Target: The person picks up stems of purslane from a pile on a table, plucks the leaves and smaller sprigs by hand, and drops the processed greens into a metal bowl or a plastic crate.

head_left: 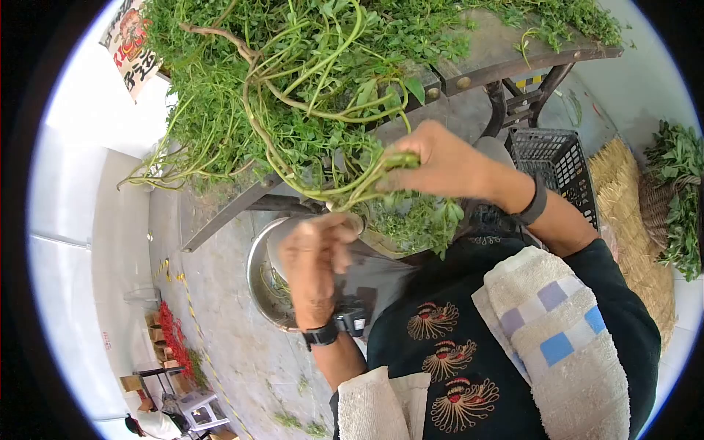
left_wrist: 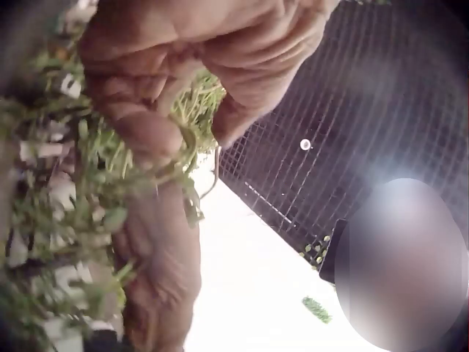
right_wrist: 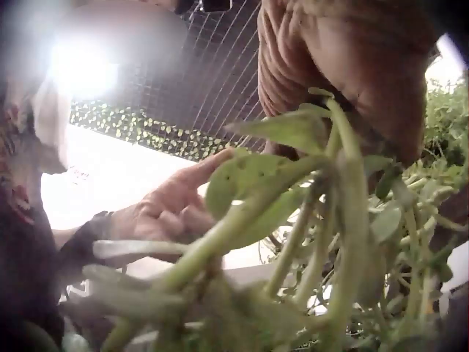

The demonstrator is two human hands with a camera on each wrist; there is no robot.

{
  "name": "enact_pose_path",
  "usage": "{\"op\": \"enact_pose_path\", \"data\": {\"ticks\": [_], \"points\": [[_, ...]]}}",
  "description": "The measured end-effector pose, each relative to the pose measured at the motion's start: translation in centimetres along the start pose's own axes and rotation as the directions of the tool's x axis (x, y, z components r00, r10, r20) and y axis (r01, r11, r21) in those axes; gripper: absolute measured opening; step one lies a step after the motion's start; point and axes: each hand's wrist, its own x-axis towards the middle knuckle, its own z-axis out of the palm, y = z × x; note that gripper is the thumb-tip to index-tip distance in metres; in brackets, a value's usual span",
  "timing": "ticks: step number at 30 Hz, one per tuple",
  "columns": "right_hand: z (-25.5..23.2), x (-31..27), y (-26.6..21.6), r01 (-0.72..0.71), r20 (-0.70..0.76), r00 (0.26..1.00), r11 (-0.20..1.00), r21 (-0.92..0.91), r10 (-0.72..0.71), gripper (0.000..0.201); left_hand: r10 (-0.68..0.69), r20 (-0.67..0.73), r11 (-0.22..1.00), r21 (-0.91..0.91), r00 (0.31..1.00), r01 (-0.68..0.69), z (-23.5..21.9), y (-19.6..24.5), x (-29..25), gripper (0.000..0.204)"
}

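Observation:
Long green leafy stems trail from a large heap of greens on the wooden table. My right hand grips a bunch of these stems, their leafy ends hanging below it. In the right wrist view, thick stems and leaves fill the front, below the fingers. My left hand, blurred, hangs lower to the left with bent fingers. Its thumb and fingertips stand apart in the left wrist view, a thin curled stem close to a fingertip. Beneath it is a round metal basin with plant scraps.
A black plastic crate stands right of the table legs, beside a woven straw mat. Farther right, a basket holds more leafy greens. Yellow-striped tape runs along the floor, and another person is at the lower left.

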Motion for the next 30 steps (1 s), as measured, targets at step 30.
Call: {"op": "enact_pose_path", "data": {"ticks": [30], "points": [[-2.2, -1.8, 1.9, 0.030, -0.231, 0.971, 0.924, 0.382, 0.064, 0.023, 0.083, 0.270, 0.397, -0.892, 0.959, 0.217, 2.8, -1.3, 3.6, 0.021]]}}
